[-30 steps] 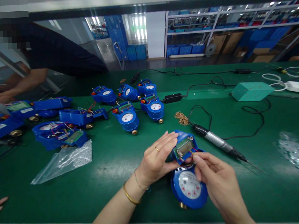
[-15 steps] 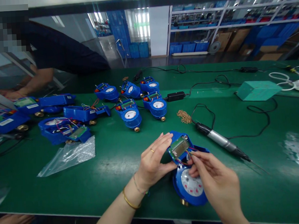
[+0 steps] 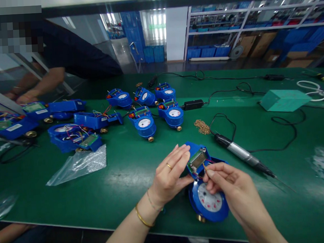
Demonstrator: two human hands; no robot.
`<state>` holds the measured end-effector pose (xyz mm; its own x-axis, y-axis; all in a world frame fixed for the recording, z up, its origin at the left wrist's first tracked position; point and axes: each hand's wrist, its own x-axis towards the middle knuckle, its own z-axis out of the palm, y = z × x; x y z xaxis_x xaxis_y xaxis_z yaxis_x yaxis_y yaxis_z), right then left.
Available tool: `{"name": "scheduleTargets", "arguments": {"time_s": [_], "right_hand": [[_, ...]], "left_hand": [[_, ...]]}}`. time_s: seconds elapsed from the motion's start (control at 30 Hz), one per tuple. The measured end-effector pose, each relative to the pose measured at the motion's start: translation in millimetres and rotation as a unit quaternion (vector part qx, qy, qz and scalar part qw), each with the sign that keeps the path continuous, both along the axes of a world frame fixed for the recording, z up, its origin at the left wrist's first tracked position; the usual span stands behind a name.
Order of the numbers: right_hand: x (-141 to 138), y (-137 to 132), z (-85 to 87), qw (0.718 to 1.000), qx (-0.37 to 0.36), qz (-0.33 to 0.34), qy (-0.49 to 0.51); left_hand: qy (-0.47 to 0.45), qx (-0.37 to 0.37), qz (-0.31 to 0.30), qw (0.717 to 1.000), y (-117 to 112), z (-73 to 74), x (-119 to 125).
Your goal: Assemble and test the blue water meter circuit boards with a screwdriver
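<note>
Where a blue meter (image 3: 211, 203) rests, green tabletop (image 3: 128, 195), shelving (image 3: 214, 32) beyond

No lettering or number can be read on the desk (image 3: 133, 195). A pale label (image 3: 15, 127) on a blue case (image 3: 25, 125) at its left edge is illegible, as is print on the dial (image 3: 210, 198) of the blue meter (image 3: 194, 200) near the front edge and on 5 smaller dials (image 3: 144, 122) farther back.

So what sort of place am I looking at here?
Most likely a factory assembly workshop: blue meters with exposed circuit boards sit on a green bench, a corded hand tool lies beside small gold-coloured parts, and storage shelving stands behind.
</note>
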<state>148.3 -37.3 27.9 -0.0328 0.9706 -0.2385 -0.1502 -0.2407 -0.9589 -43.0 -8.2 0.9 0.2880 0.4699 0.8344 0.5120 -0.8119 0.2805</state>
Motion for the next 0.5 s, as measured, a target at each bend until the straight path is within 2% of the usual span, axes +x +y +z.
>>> {"name": "scheduleTargets", "arguments": {"time_s": [0.1,0.17,0.3,0.5], "right_hand": [[4,3,-2.8,0.999,-0.030,0.033,0.007],[3,3,-6.0,1.000,-0.028,0.012,0.003],[-7,-2,-8.8,0.998,0.015,-0.053,0.001],[-15,-10,-6.1,0.989,0.096,-0.105,-0.044]], "left_hand": [[-0.010,0.001,0.004,1.000,0,1.1,2],[-0.020,-0.007,0.009,1.000,0,1.5,3],[-0.031,-0.017,0.018,0.999,0,1.7,4],[-0.042,-0.025,0.028,0.998,0,0.5,4]]}}
